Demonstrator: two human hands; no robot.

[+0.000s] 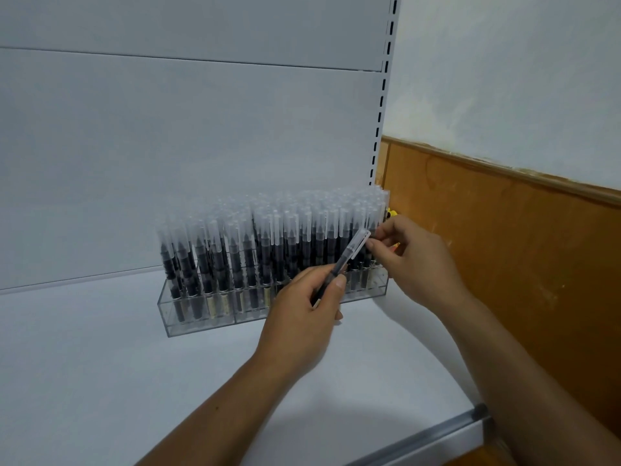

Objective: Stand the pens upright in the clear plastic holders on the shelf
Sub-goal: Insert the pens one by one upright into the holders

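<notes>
- The loose black pen with a clear cap (349, 253) lies aslant in front of the right end of the long clear plastic holder (201, 327). Its long axis rises from lower left to upper right, cap end uppermost and near the caps of the right-most rows.
- The holder stands on the white shelf (100, 364), against the back panel, and is packed with upright black pens with clear caps (268, 237). Any free slot is probably at the far right, beyond the cap end, so the pen must be tipped upright and carried rightward.
- The left hand (302, 311) is curled round the lower barrel of the pen, thumb on top. It alone clearly carries the pen.
- The right hand (413, 257) is nearer the holder's right end, its thumb and forefinger drawn together at the cap tip. Whether they pinch the cap or only touch it, I cannot tell.
</notes>
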